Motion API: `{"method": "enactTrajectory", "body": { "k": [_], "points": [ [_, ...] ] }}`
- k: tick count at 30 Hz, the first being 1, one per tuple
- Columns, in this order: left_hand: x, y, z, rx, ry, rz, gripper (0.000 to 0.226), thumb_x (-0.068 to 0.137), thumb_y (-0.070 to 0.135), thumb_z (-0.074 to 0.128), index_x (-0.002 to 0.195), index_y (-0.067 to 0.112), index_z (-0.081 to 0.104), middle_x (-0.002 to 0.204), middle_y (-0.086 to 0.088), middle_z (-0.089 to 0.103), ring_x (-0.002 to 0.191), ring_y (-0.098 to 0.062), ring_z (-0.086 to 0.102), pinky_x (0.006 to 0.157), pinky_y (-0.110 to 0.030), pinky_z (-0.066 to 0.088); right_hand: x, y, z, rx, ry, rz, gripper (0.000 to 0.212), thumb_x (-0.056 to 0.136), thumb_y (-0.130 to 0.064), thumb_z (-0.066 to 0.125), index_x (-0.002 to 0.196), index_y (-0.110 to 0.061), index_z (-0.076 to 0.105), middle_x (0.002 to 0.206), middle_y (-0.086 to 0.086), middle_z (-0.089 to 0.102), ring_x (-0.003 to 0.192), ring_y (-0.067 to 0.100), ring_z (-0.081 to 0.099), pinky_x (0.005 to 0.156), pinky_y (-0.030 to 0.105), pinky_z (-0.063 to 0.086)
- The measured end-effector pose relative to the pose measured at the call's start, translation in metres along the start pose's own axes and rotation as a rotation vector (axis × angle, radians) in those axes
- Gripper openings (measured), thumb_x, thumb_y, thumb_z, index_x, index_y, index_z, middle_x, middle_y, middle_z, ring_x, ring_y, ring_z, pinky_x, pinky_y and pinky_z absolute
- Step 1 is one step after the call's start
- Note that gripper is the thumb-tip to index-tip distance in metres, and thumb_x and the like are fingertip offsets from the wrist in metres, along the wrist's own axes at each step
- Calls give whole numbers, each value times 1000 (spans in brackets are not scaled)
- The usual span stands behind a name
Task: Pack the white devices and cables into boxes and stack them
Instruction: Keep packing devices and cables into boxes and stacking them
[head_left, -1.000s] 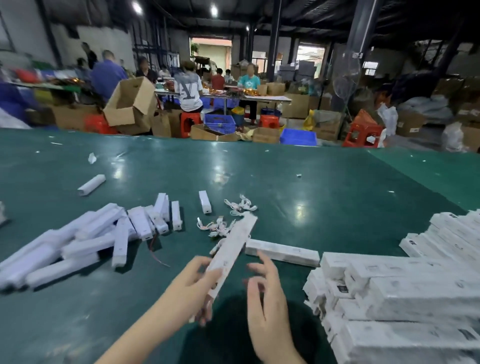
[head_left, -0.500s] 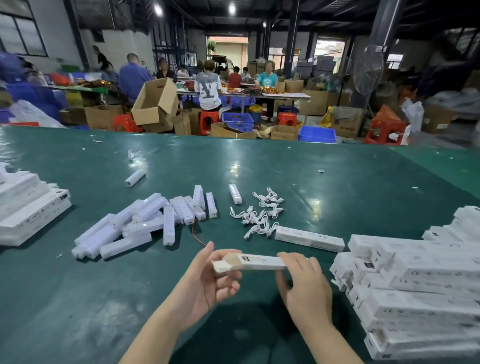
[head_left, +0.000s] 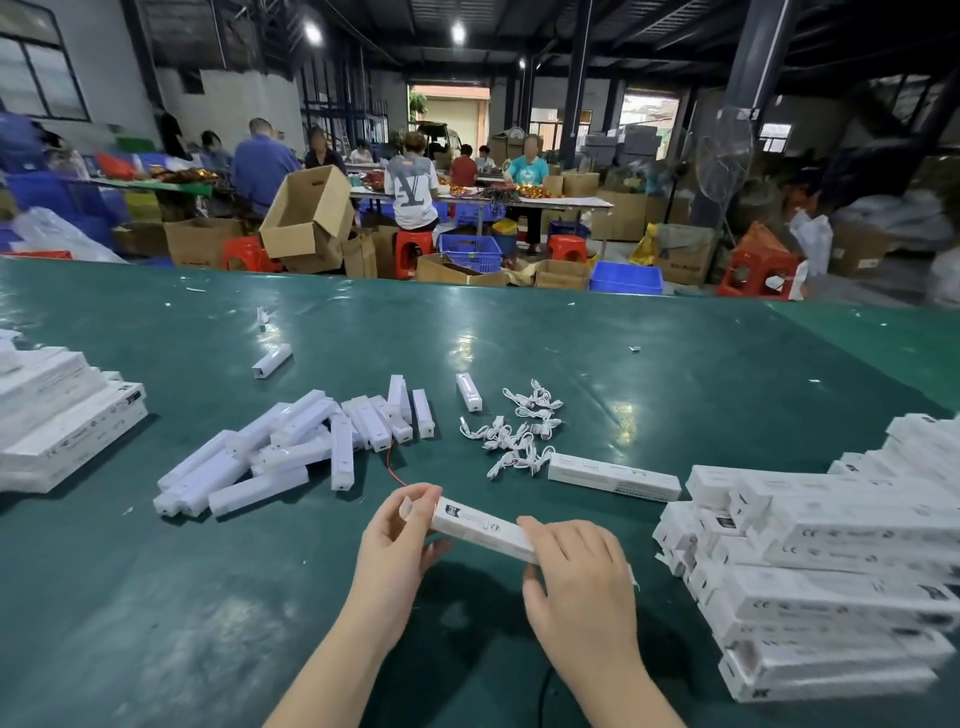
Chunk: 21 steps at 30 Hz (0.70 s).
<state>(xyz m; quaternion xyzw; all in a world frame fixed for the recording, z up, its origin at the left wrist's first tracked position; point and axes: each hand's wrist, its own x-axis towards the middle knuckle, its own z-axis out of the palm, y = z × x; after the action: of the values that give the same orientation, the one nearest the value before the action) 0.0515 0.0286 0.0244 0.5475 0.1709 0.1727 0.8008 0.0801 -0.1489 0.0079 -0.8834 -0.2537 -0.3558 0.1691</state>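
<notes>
Low in the middle of the frame, just above the green counter (head_left: 675, 374), held between both hands: a long white box (head_left: 480, 527). Left hand (head_left: 397, 535) pinching the box's left end, thumb and fingertips curled round the end flap; right hand (head_left: 576, 571) wrapped over the right end, fingers curled across the top. Long axis running roughly left to right, left end a little higher in the frame and farther from the camera, printed face turned up. Probably light and fairly stiff along its length, being thin card, but easy to dent in the middle and loose at the flaps; best held at both ends as now, with a light squeeze across the narrow sides. Whether the device already sits inside cannot be told. Left of centre, a loose heap of white devices (head_left: 291, 447) lying at mixed angles; right of that, a tangle of small white cables (head_left: 519, 434), soft and likely to snag on each other. Just beside the cables, one closed box (head_left: 613, 475) lying flat. At the right edge, a large pile of boxes (head_left: 831, 561); at the left edge, a neater stack (head_left: 62, 421).
</notes>
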Motion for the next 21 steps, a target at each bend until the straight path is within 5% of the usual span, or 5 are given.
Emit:
{"method": "enactTrajectory", "body": {
  "k": [5,12,17,21],
  "points": [
    [0,-1,2,-149,-15,-69,27,97,20,54,76,18,70,79,-3,64,64,-7,61,57,-21,52,-6,-6,-4,3,2,62,66,46,0,86,109,-17,75,81,-5,66,70,23,63,74,29,35],
    [-1,-7,6,-361,-19,-189,14,92,8,57,85,8,69,78,-5,66,70,-11,62,73,-24,53,-7,-6,-3,15,-50,83,70,44,4,87,109,-17,75,80,-8,66,70,21,60,68,30,47],
    [0,-11,6,-219,28,-86,10,91,15,62,90,7,69,76,-1,63,67,-6,60,63,-17,53,-7,-8,-8,21,-114,80,78,41,3,87,115,-17,73,79,-12,67,69,22,61,62,32,52],
    [-2,-18,6,-79,41,-39,10,85,21,70,95,21,74,76,3,66,72,-7,63,65,-15,52,-7,-14,-12,-55,-174,94,85,36,8,83,116,-18,73,66,-7,59,58,22,58,67,30,33]
  ]
}}
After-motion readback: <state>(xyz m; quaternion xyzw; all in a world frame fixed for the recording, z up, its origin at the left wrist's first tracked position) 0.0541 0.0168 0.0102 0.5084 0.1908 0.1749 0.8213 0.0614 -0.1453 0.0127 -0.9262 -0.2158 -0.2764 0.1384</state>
